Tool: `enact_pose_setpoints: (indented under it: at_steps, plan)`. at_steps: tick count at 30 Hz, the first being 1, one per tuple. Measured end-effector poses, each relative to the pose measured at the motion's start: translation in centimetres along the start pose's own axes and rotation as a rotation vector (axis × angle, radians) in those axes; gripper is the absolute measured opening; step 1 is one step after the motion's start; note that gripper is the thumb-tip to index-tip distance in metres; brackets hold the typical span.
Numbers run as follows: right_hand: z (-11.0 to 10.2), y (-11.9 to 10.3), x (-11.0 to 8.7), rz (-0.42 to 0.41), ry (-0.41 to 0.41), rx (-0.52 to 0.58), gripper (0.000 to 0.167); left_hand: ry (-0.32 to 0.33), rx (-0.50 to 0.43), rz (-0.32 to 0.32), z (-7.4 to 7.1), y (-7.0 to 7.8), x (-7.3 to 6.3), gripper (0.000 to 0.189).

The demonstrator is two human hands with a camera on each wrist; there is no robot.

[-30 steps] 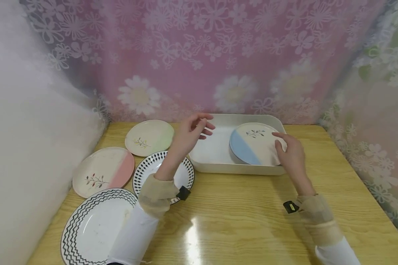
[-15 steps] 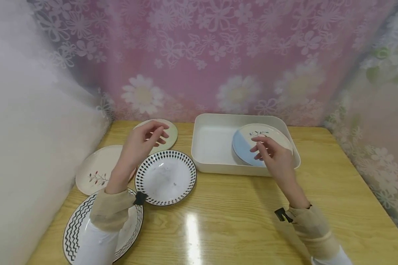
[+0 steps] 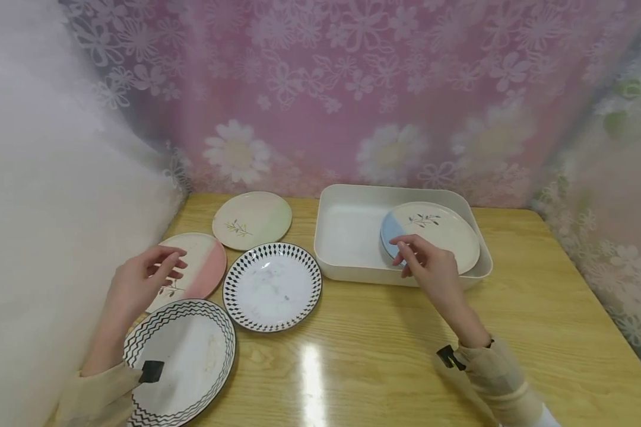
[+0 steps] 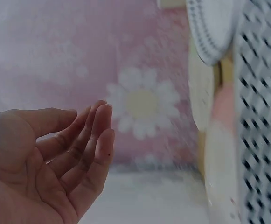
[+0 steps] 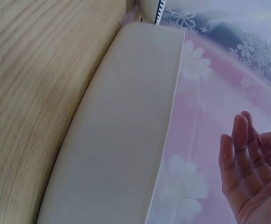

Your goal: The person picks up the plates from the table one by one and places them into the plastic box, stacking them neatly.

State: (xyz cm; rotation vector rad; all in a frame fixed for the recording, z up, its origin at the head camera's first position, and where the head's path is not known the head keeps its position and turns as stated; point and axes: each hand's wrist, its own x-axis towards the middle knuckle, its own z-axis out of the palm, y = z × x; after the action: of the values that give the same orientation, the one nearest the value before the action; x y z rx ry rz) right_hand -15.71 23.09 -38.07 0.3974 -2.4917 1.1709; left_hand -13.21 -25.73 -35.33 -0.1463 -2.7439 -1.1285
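My left hand (image 3: 141, 284) hovers over the pink-and-cream plate (image 3: 210, 270) and the far edge of the zigzag-rimmed plate (image 3: 192, 362). Its fingers are loosely bent with nothing in them, as the left wrist view shows of the same hand (image 4: 65, 158). Above the front wall of the white bin (image 3: 347, 274) is my right hand (image 3: 430, 267), holding nothing. It overlaps the blue-and-cream plate (image 3: 443, 228), which lies in the bin's right part, another rim showing beneath it. In the right wrist view the relaxed right hand (image 5: 256, 172) is beside the bin wall (image 5: 121, 121).
A diamond-rimmed plate (image 3: 272, 287) lies left of the bin, and a green-and-cream plate (image 3: 253, 219) behind it. Floral curtain (image 3: 326, 118) hangs along the table's back edge. A white wall or cloth (image 3: 85, 178) borders the left side. Wooden tabletop (image 3: 379, 356) extends in front.
My left hand has moved from the bin's left edge leftward and nearer, over the pink plate. The right hand has shifted left from the bin's right side. The plates stay put.
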Motion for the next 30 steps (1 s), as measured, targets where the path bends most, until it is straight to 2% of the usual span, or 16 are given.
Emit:
enact_pose_setpoints:
  at_steps: [3,8,13,18,23,26,30]
  plan:
    - [0.5,-0.1,-0.2,-0.003,-0.016,0.010,0.017,-0.021,0.070,-0.062,-0.5,-2.2,-1.5,0.035]
    - [1.3,-0.4,-0.5,0.008,-0.062,0.044,0.017,-0.133,0.171,-0.183,-1.1,-5.4,-3.6,0.042]
    - [2.1,-0.4,-0.5,0.012,-0.090,0.057,0.019,-0.198,0.209,-0.259,-2.0,-8.2,-5.5,0.048]
    - [2.6,-0.2,-0.6,-0.013,-0.088,0.027,0.021,-0.290,0.228,-0.273,-2.6,-10.1,-7.0,0.048]
    - [2.9,-0.1,-0.7,-0.027,-0.094,0.027,0.021,-0.404,0.242,-0.286,-2.4,-10.9,-7.5,0.053]
    - [2.9,-0.2,-0.7,-0.026,-0.102,0.037,0.022,-0.451,0.224,-0.276,-2.1,-11.3,-7.8,0.048]
    - [3.0,-0.2,-0.8,-0.008,-0.115,0.048,0.023,-0.466,0.162,-0.263,-1.7,-11.7,-8.4,0.048]
